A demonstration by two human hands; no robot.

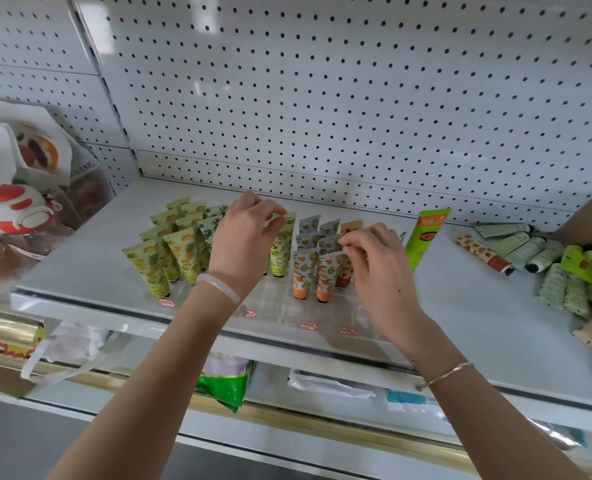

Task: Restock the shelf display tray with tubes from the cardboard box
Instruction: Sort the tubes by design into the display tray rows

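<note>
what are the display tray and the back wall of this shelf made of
The display tray looks like clear glossy plastic, probably acrylic: you can see straight through its walls. The back wall seems to be white-painted metal pegboard, smooth, with regular rows of holes.

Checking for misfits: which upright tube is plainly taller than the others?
The bright green tube, right of the orange tubes and the right hand; it alone overtops the rest.

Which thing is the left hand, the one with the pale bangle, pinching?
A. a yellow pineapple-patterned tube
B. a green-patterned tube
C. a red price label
B: the left hand pinches the top of the green-patterned plastic tube standing in the clear plastic tray.
</note>
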